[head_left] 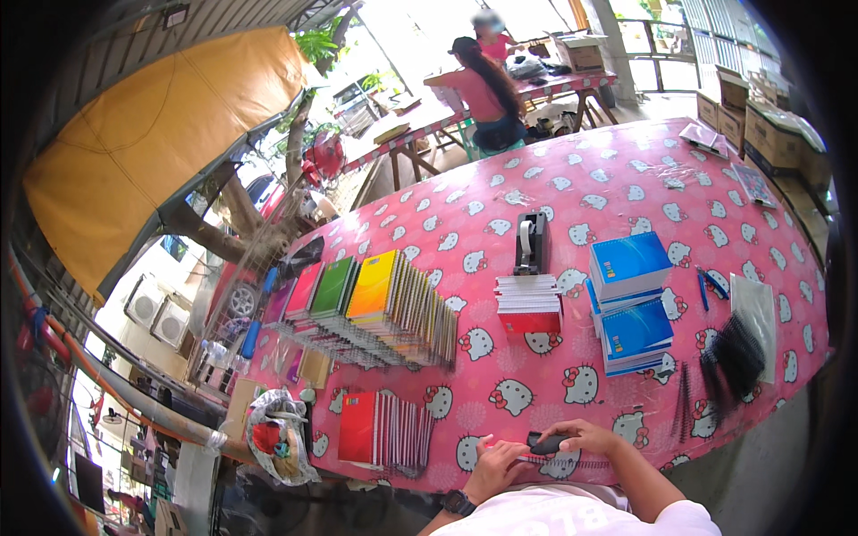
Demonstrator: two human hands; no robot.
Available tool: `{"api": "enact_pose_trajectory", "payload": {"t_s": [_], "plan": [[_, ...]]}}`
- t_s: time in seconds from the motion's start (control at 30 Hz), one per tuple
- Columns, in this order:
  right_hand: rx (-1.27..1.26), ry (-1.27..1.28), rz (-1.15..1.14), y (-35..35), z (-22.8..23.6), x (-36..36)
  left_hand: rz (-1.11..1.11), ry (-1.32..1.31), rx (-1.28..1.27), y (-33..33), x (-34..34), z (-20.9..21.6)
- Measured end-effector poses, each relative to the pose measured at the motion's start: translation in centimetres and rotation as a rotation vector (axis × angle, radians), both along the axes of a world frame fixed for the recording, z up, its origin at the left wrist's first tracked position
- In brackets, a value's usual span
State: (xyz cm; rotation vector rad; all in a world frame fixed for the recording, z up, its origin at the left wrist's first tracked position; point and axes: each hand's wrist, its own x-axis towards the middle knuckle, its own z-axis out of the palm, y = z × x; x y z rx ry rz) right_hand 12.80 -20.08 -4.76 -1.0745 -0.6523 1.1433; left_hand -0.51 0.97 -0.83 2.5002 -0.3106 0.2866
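At the table's near edge, my left hand (pixel 500 464) has its fingers pressed together on a thin item with a reddish edge, perhaps a notebook; most of it is hidden. My right hand (pixel 583 438), just beside it, is wrapped round a black rounded object (pixel 545 444) whose kind I cannot make out. A dark spiral binding coil (pixel 572 464) runs below that object, to the right of my left fingers. Left of my hands stands a row of red spiral notebooks (pixel 359 429). Ahead sits a stack of white-paged notebooks with a red cover (pixel 529 321).
Yellow (pixel 374 284), green and red notebooks stand in rows at left. Blue notebooks (pixel 636 330) are stacked at right, near loose black coils (pixel 735 362) and a blue pen (pixel 703 290). A tape dispenser (pixel 531 246) stands mid-table. Two people (pixel 483 94) are at a farther table.
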Motion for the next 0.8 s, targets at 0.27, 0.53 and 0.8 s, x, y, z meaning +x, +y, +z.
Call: {"api": "enact_pose_trajectory", "payload": {"t_s": [0.27,0.53,0.8], "plan": [[0.009,-0.002,-0.001,-0.1,0.0,-0.8,-0.015,0.026,0.032,0.1,-0.2,0.0],[-0.037,-0.042,-0.02,-0.3,0.8,0.0,0.018,-0.002,0.019,-0.1,0.7,0.5],[-0.085,0.004,0.0,-0.2,0.7,0.2,0.037,-0.009,-0.029,-0.1,0.2,0.1]]}}
